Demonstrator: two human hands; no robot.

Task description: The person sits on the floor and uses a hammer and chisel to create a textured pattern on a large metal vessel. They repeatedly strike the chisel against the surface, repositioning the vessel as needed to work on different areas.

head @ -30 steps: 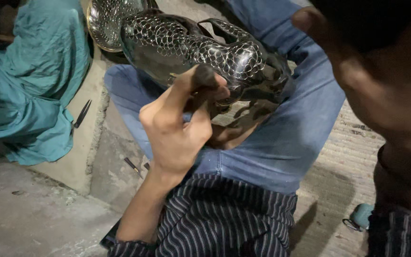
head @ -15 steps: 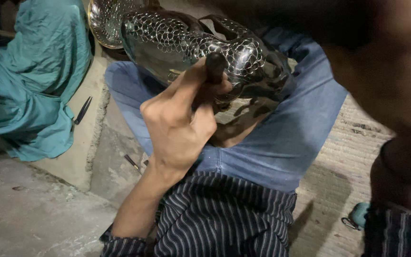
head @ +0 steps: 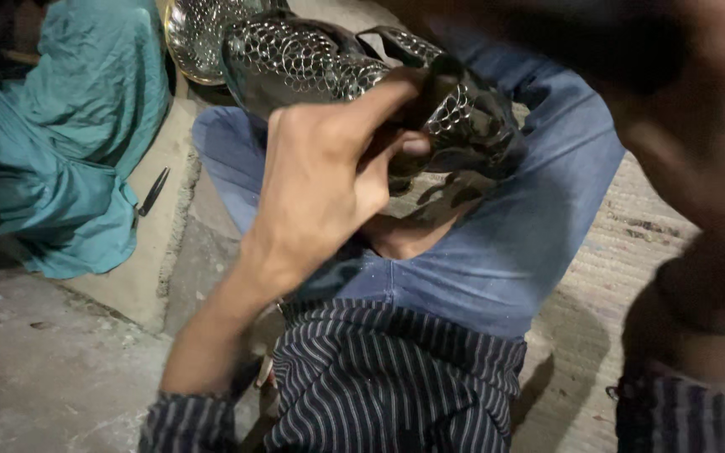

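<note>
Concrete floor (head: 35, 377) beneath, left hand (head: 320, 180) clenched around dark tool (head: 434, 88) against glossy scale-patterned metal fish (head: 312, 59).

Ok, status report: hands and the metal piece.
Left hand gripping dark tool against scale-patterned metal piece on lap. Right arm blurred, hand unseen. Nothing blocking.

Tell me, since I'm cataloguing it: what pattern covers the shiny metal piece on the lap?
Scale-like embossing all over the dark shiny metal piece, seen in the head view.

Single head cam, no second view. It looked steeply down at the wearer's lap (head: 497, 252) and floor (head: 44, 377). Very close; left hand (head: 320, 184) filled centre frame.
</note>
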